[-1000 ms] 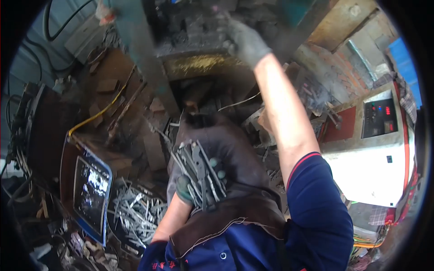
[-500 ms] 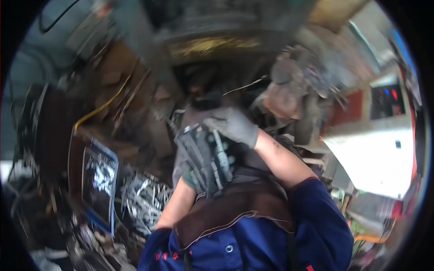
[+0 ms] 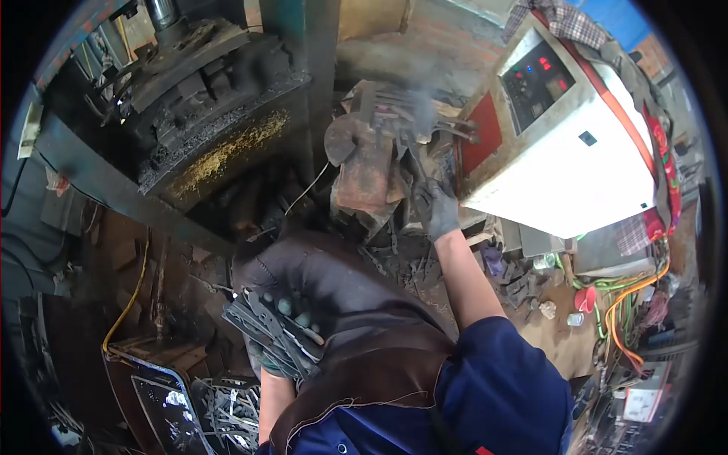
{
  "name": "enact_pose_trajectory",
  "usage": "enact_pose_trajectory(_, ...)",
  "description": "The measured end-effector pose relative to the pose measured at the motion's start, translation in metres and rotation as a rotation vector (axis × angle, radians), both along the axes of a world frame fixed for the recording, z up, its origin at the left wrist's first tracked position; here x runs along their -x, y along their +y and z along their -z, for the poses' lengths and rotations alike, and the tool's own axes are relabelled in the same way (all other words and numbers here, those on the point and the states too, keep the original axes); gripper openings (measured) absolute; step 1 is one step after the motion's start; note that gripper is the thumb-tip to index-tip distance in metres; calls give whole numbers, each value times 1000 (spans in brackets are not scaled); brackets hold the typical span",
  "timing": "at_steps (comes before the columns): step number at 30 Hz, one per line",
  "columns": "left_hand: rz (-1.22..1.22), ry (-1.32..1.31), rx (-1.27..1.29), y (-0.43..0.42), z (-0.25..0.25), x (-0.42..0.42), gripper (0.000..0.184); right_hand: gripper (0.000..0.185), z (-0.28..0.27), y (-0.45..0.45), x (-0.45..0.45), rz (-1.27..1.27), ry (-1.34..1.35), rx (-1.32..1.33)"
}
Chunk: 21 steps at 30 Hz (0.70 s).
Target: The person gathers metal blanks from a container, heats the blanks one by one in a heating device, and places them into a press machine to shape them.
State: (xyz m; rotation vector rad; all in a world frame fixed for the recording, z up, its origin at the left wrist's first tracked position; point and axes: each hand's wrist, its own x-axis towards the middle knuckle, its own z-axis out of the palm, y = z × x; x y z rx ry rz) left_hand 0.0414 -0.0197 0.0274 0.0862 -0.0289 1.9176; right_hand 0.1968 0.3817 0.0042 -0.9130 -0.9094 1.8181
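Observation:
My left hand (image 3: 284,337), in a dark glove with green fingertips, holds a bundle of flat grey metal pieces (image 3: 265,330) against the brown apron. The fingers wrap round the bundle's right side. My right hand (image 3: 437,210), in a grey glove, reaches forward and is closed round the near end of long dark tongs (image 3: 413,155). The tongs point towards a smoking heap of metal bars (image 3: 394,110) on a rusty block (image 3: 364,178). Whether their far tips grip a bar cannot be made out.
A white control cabinet (image 3: 561,174) with red digits stands right of the block. At upper left is a heavy press (image 3: 303,114) with dark debris. A bin of metal strips (image 3: 231,409) is at lower left. Hoses (image 3: 622,303) lie at right.
The view has turned to the right. My right hand came back from the press to the bundle, then moved out to the tongs by the block. My left hand keeps the bundle.

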Motion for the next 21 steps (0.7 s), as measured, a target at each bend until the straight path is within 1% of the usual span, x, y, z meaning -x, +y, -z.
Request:
enact_pose_trajectory(2, -22, 11, 33, 2, -8, -2, 49, 32, -15, -10, 14, 13, 137, 129)
enact_pose_trajectory(4, -61, -6, 126, 1, -12, -4, 46, 33, -11, -10, 21, -36, 111, 121)
enact_pose_trajectory(6, -56, -5, 89, 5, -6, -2, 46, 34, -8, -5, 27, -82, 81, 105)
enact_pose_trajectory(8, -52, -4, 59, 4, -5, -3, 46, 33, -5, 2, 42, 49, 84, 162)
enact_pose_trajectory(9, -73, 2, 109, 1, -7, -4, 46, 31, -5, 8, 50, 81, 145, 181)
enact_pose_trajectory(11, -91, 7, 161, -1, -6, -6, 46, 29, -1, 21, 57, 104, 123, 217)
enact_pose_trajectory(12, -75, 36, 105, -1, -3, -5, 52, 29, 1, 25, 60, 121, 100, 250)
enact_pose_trajectory(13, -67, 65, 47, 1, -3, -4, 64, 29, -2, 22, 62, 113, 100, 247)
enact_pose_trajectory(14, -91, 67, 39, 3, -4, -3, 64, 30, -6, 18, 67, 80, 113, 150)
enact_pose_trajectory(15, -62, 18, 89, 4, -5, -3, 57, 34, -12, 16, 84, 25, 130, 55)
enact_pose_trajectory(16, -56, -27, 145, 2, -9, 0, 52, 34, -30, 7, 115, -41, 142, 59)
enact_pose_trajectory(17, -37, -79, 201, 5, -21, 3, 50, 38, -58, -12, 146, -180, 2, -44)
enact_pose_trajectory(18, -36, -69, 145, 0, -10, 2, 49, 43, -87, -33, 170, -304, -133, -155)
enact_pose_trajectory(20, -46, -8, 145, -2, -11, 3, 57, 50, -141, -68, 230, -528, -195, -350)
enact_pose_trajectory(21, -65, -3, 143, -2, -7, 4, 57, 50, -152, -76, 263, -618, -192, -367)
